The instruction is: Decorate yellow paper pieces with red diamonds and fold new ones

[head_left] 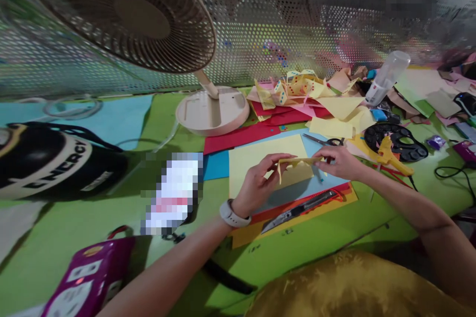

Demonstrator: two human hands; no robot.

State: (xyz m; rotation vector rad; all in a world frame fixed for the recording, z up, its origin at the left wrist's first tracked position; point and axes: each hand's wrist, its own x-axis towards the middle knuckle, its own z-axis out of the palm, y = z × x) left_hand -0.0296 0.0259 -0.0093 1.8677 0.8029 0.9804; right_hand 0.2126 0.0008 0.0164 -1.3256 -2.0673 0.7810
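Note:
A small folded piece of yellow paper [297, 161] is held up between my two hands. My left hand [260, 181], with a pale watch at the wrist, grips its left end. The fingers of my right hand [336, 161] pinch its right end. Beneath it lie a pale yellow sheet [245, 171] and a light blue sheet [275, 199]. A box cutter [301, 210] rests on the red and orange sheets nearer me. Scissors [323, 140] lie just beyond my right hand.
A desk fan [211, 109] stands at the back. Paper scraps [297, 89], a clear bottle [388, 77], a black palette [394, 141] and a yellow glue gun [390, 156] lie right. A phone [176, 190], black bag [59, 163] and purple device [91, 275] are left.

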